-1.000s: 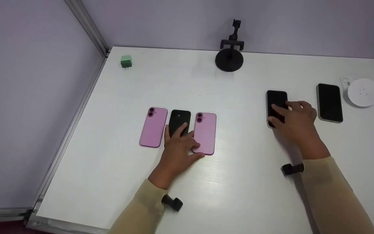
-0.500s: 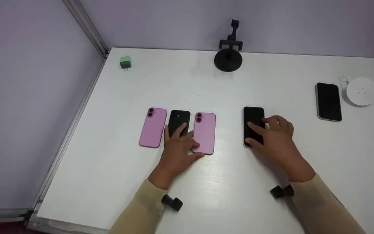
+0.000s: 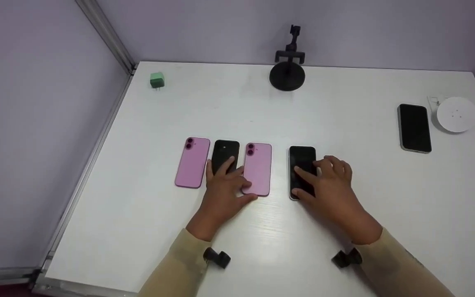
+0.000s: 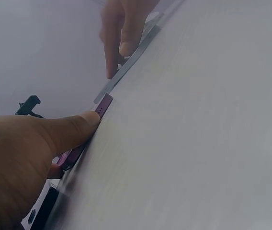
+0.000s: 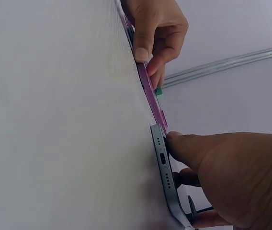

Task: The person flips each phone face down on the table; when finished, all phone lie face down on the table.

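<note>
My left hand [image 3: 223,196] lies with fingers spread over a black smartphone [image 3: 226,148] in the head view. Its thumb touches the bottom edge of a pink smartphone [image 3: 258,169], with the index finger at that phone's lower left. Another pink smartphone [image 3: 192,163] lies left of the black one; both pink phones show their camera backs. To the right, my right hand [image 3: 330,189] grips a smartphone with a dark screen [image 3: 303,154] by its sides, thumb and index finger over the glass. In the right wrist view, this phone's silver bottom edge [image 5: 164,167] shows a charging port.
Another dark-screened smartphone [image 3: 414,128] lies at the far right, beside a round white disc [image 3: 457,114]. A black phone stand [image 3: 287,76] is at the back, and a green plug adapter [image 3: 157,80] at the back left. Walls border the white table [image 3: 138,247].
My right hand has brought the dark-screened smartphone from the right to just beside the right-hand pink phone, and nearer to me. My left hand has kept its place.
</note>
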Motion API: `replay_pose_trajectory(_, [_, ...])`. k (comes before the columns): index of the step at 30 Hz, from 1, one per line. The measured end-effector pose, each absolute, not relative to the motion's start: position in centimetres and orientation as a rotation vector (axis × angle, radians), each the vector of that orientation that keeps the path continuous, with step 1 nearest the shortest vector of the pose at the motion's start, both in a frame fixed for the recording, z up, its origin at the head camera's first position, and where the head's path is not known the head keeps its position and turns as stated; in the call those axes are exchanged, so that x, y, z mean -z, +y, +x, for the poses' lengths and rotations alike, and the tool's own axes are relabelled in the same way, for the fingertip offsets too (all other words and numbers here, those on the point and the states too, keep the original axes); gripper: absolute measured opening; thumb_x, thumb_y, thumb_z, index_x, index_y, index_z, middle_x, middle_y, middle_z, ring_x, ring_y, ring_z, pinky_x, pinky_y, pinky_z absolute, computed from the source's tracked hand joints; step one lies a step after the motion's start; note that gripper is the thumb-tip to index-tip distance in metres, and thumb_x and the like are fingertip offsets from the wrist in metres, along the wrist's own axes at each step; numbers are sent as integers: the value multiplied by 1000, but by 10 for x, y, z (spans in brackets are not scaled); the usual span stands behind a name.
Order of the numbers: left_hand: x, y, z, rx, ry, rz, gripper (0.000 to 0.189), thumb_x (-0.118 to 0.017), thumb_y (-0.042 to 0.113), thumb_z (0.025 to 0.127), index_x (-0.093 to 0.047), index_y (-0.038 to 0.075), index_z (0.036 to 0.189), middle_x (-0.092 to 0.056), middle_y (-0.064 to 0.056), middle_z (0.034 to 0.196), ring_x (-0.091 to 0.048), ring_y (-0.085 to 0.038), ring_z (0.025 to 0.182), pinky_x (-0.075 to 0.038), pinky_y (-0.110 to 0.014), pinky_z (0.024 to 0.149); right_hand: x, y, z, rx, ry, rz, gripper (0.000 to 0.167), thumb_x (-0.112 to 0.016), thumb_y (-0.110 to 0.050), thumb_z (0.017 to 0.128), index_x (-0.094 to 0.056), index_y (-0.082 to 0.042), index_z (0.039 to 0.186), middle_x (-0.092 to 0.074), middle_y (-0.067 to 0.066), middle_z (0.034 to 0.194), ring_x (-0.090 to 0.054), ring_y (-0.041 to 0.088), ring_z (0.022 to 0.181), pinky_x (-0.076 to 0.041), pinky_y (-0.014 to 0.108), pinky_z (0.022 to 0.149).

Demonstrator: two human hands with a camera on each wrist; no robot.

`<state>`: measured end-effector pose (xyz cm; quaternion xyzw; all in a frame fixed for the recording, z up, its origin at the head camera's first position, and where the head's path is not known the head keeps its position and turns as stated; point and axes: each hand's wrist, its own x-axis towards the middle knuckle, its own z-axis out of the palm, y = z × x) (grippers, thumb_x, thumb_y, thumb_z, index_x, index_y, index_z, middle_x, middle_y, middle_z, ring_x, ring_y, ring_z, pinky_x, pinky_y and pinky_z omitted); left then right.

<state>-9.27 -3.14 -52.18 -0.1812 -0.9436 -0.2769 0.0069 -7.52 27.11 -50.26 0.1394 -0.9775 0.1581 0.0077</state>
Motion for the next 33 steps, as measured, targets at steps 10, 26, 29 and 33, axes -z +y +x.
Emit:
replay_pose_trajectory(10, [517, -19, -88, 810, -2920, -605, 42, -91, 46, 88, -84, 23, 122, -67, -9, 154, -33, -42, 165, 1, -74, 133, 504, 267, -75, -487, -3037, 439, 58, -79, -46, 100, -68, -22, 152, -54, 27, 143, -36, 48, 144, -23, 69, 118])
replay_pose_trajectory(26, [516, 55, -84, 461, -2975, -978, 41, -69, 55, 104, -76, 37, 140, -66, -2, 156, -30, -37, 167, -13, -74, 132, 506, 273, -84, -492, -3018, 453, 42, -70, -26, 107, -70, -27, 149, -56, 23, 135, -42, 47, 140, -28, 69, 117])
replay_pose_trajectory(29, [516, 58, -87, 446, -2976, -981, 39, -67, 53, 105, -76, 38, 140, -65, -3, 157, -30, -39, 166, -13, -74, 132, 506, 276, -86, -507, -3011, 477, 42, -70, -25, 107, -70, -28, 148, -56, 22, 133, -42, 47, 140, -28, 68, 117])
replay_pose_trajectory(33, [514, 59, -89, 448, -2977, -985, 37, -66, 53, 106, -76, 39, 139, -65, -4, 157, -31, -40, 166, -13, -73, 132, 505, 283, -90, -557, -2990, 530, 41, -70, -22, 107, -71, -26, 147, -57, 21, 131, -43, 45, 138, -27, 67, 117])
